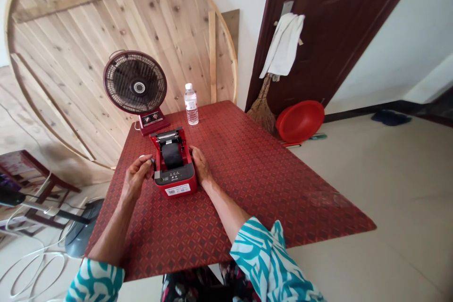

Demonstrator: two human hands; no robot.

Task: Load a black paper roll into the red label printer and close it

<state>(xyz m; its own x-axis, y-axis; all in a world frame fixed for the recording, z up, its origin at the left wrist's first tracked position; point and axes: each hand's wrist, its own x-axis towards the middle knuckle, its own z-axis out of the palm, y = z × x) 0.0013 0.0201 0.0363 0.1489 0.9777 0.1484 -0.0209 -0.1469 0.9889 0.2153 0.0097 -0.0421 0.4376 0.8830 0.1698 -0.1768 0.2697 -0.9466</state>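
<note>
A red and black label printer (177,181) stands on the table with its lid tipped up at the back. A wide black ribbon roll (172,155) sits inside it. At the printer's left side, my left hand (136,174) is closed, thumb and fingers pinched around a small dark piece I cannot make out; a bit of white shows by the fingertips. My right hand (201,166) grips the printer's right side, its fingers partly hidden behind the wall. A printed white label is stuck on the printer's front.
The table (240,170) has a red patterned cover. A fan (136,85) and a water bottle (191,106) stand behind the printer. To the right on the floor are a broom (262,111) and a red basin (300,120); a chair (31,179) and cables lie left.
</note>
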